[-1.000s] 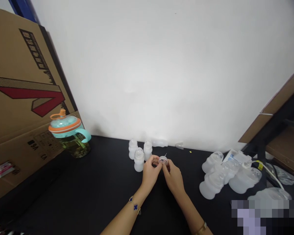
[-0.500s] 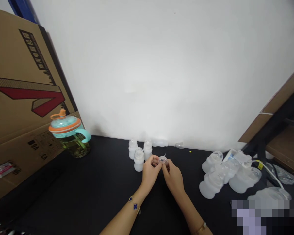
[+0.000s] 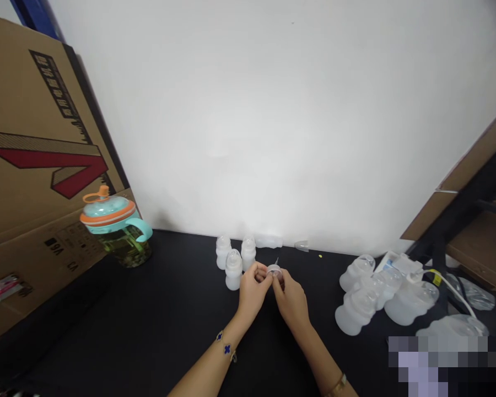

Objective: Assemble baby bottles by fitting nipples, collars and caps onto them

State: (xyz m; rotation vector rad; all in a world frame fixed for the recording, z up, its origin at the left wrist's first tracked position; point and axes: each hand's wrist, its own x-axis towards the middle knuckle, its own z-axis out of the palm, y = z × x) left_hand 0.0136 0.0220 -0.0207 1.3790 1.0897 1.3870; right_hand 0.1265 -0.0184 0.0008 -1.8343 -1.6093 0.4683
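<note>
My left hand (image 3: 254,284) and my right hand (image 3: 288,292) meet over the black table, fingers closed around the edges of a small, round, translucent bottle collar (image 3: 274,269). A thin pale tip sticks up behind the collar. The fingers hide its underside. Just left of my left hand, three small white baby bottles with clear domed caps stand upright: the front one (image 3: 233,269), the left one (image 3: 223,252) and the right one (image 3: 248,252).
At the right lie several frosted baby bottles (image 3: 354,313) and a white cable (image 3: 458,292). A teal-and-orange lidded jug (image 3: 126,248) stands left, beside a big cardboard box (image 3: 20,99). Along the white wall (image 3: 273,138) rest a clear cone-shaped piece (image 3: 301,246) and a translucent item (image 3: 269,241).
Both hands keep the same grip on the collar, with hardly any visible movement. The whole view has shifted very slightly.
</note>
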